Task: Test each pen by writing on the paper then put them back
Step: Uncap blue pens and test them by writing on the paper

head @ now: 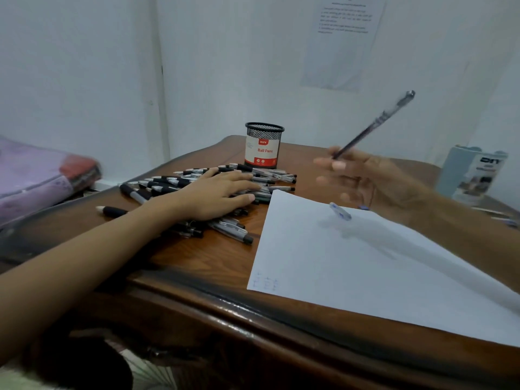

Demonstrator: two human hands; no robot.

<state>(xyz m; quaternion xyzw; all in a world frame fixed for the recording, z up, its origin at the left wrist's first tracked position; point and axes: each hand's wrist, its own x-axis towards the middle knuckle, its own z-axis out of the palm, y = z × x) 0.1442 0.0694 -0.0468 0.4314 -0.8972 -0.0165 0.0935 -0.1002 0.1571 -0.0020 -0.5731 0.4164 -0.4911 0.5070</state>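
**Pens point(174, 182) heaped, paper point(351, 271) nearly blank**

Black-and-clear, piled loosely left of the white sheet. Faint blue marks at its near left corner. One dark pen point(374, 125) aloft, tilted, blurred, pinched by right hand point(363, 178). Mesh cup point(264, 146) upright behind the heap.

Setting: a room in a home, arranged as a writing corner.

- A dark brown varnished wooden table point(197, 257) with a curved, moulded edge stands in the corner where two plain white plastered walls point(84, 80) meet.
- A printed white paper notice point(343, 46) is fixed to the right-hand wall.
- A folded purple and red textile bundle point(36, 178) lies just beside the table, at left.
- A black wire-mesh pen cup with a red-and-white "Ball Pens" label point(264, 147) stands on the tabletop near the wall.
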